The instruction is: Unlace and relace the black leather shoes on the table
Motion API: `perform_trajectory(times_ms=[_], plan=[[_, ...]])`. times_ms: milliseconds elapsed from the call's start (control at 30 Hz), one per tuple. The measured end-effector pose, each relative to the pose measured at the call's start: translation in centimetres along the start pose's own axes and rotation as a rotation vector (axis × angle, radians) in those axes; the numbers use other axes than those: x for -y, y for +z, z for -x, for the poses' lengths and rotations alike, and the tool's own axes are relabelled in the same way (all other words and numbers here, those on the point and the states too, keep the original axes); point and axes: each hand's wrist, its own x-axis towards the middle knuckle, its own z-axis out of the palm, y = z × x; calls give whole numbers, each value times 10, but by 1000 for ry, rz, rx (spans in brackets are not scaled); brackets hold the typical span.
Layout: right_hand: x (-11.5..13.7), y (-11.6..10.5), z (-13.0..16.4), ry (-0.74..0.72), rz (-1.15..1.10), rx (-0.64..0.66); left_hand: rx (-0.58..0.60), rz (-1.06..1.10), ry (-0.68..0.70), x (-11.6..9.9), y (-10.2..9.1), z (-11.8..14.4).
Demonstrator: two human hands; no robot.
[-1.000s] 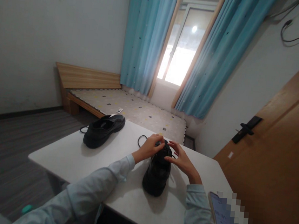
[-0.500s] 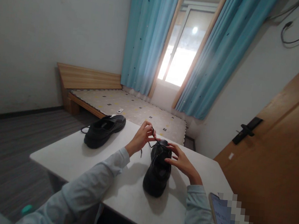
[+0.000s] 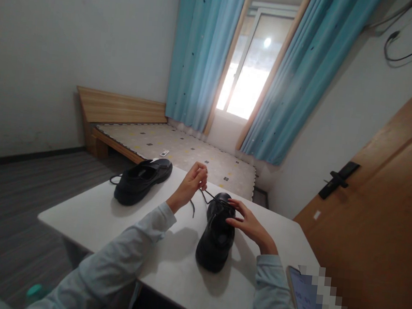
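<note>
A black lace-up shoe point(image 3: 215, 240) stands on the white table in front of me, heel toward me. My left hand point(image 3: 194, 178) is closed in a pinch around its shoelace point(image 3: 207, 192), which runs taut from the shoe's front to my fingers. A loose lace end hangs below that hand. My right hand point(image 3: 246, 220) grips the shoe's right side, with fingertips near the laces and thumb at the opening. To the left sits a second black shoe point(image 3: 125, 190), apart from both hands, its own lace looping out past the heel.
The white table point(image 3: 71, 221) carries both shoes. A phone point(image 3: 303, 300) lies at its right edge, partly pixelated. Behind the table is a bed point(image 3: 184, 155) with a small white object point(image 3: 165, 153) on it. A wooden door point(image 3: 378, 219) is on the right.
My left hand has drawn the shoelace a little to the left, away from the shoe, and its fingers have closed more tightly. My right hand stays on the shoe.
</note>
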Motion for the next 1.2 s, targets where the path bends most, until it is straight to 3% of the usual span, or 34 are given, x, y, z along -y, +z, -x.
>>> perform_trajectory(times_ms=[167,467,600,733,867,1000,1200], plan=[[-3,0,-1,-22,-25,3,48,-12,43,-3,-3,-1],[-6,1,-2,-7,-19,-4,18,-32,140,-10,-10,-2],[-2,2,0,-14,-16,-6,14,-170,103,-8,-13,-2],[2,3,1,2,-34,-2,110,-550,89,-1,-16,-1],[5,5,2,-22,-31,-54,283,-845,95,7,-14,0],[9,9,0,-113,-45,-101,442,-913,86,12,-12,2],[20,17,-4,-232,153,-168,513,-891,90,16,-11,5]])
